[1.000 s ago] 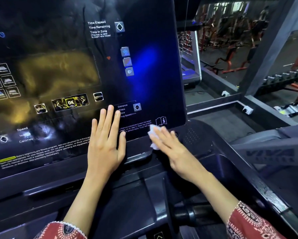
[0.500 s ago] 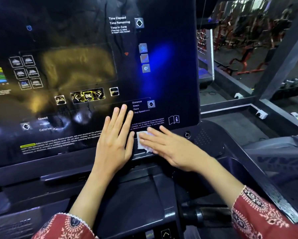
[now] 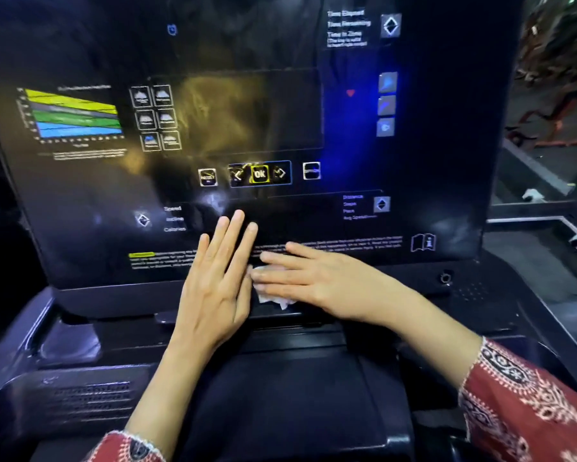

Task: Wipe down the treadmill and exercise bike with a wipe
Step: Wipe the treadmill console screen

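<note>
Sliding leftward along the lower edge of the glossy black treadmill console (image 3: 314, 111), the right hand (image 3: 317, 281) now meets the left hand (image 3: 217, 285). Its straight fingers (image 3: 290, 271) press the crumpled white wipe (image 3: 270, 296) flat there. The left fingers lie released on the panel.

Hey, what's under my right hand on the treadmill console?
A white wipe, pressed by the flat right hand against the lower edge of the console. Only its crumpled edge shows below the fingers. The rest of it, and the panel beneath, is covered by the hand.
</note>
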A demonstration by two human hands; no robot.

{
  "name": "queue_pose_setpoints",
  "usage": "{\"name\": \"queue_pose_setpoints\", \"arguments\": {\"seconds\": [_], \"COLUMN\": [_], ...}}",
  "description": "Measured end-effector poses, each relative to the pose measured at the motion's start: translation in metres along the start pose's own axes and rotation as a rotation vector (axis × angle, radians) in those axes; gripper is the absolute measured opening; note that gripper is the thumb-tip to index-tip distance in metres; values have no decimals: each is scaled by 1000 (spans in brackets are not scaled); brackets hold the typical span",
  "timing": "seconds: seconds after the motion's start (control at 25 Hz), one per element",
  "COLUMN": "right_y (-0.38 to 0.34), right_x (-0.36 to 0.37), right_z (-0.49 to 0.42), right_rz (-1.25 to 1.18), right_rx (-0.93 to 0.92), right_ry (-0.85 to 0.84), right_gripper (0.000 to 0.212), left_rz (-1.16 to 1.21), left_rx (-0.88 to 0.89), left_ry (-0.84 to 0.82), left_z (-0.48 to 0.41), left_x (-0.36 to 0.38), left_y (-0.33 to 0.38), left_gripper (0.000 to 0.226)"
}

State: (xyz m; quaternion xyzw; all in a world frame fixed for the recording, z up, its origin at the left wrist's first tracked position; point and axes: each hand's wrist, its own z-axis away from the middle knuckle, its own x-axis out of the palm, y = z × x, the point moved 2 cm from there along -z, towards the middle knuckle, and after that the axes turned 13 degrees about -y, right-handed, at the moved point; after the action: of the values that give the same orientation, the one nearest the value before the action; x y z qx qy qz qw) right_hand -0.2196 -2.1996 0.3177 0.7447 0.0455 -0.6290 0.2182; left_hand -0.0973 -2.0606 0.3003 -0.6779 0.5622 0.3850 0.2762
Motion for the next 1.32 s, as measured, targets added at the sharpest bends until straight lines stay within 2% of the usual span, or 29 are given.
{"name": "queue_pose_setpoints", "arguments": {"seconds": [0.04,0.12,0.2,0.24,0.32,0.4,0.44,0.52,0.64,0.8,0.96,1.04,1.12,1.2,1.24,1.32], "right_y": [10,36,41,30,-8,-18,-7,16,19,-9,-23,-5,15,14,5,-23], "right_x": [-5,-18,-21,-15,6,12,7,-1,3,13,7,-3,-12,-14,-9,8], "right_z": [-2,12,29,30,19,15,22,45,89,61,-23,-26,-6,12,11,-7], "right_rz": [48,116,31,-25,-104,-80,-53,-39,-92,-137,31,133,158,56,5,-47], "right_rx": [31,270,555,584,377,196,201,337,407,239,95,234,532,832,873,693], "right_ry": [42,191,302,297,167,44,51,86,-10,-82,25,101,212,360,395,351], "right_gripper": [43,43,45,42,37,40,42,51,66,68,49,50,58,64,61,46], "left_rz": [3,22,32,36,46,62,64,82,98,92,100,145,182,173,161,144], "left_rx": [-21,-74,-95,-95,-92,-89,-88,-92,-95,-90,-84,-85,-88,-97,-101,-102], "left_ry": [25,77,98,100,103,95,98,98,94,95,86,89,92,96,100,100], "left_z": [-1,-4,-6,-6,-4,-4,-4,-4,-2,-3,-1,0,0,0,0,0], "left_x": [-3,-8,-9,-8,-7,-5,-6,-5,-3,-3,-4,-5,-6,-5,-4,-4], "left_y": [-6,-16,-20,-20,-19,-21,-21,-22,-21,-21,-22,-22,-22,-22,-21,-21], "left_gripper": [53,53,54,54,54,53,53,53,53,52,48,46,47,49,50,52]}}
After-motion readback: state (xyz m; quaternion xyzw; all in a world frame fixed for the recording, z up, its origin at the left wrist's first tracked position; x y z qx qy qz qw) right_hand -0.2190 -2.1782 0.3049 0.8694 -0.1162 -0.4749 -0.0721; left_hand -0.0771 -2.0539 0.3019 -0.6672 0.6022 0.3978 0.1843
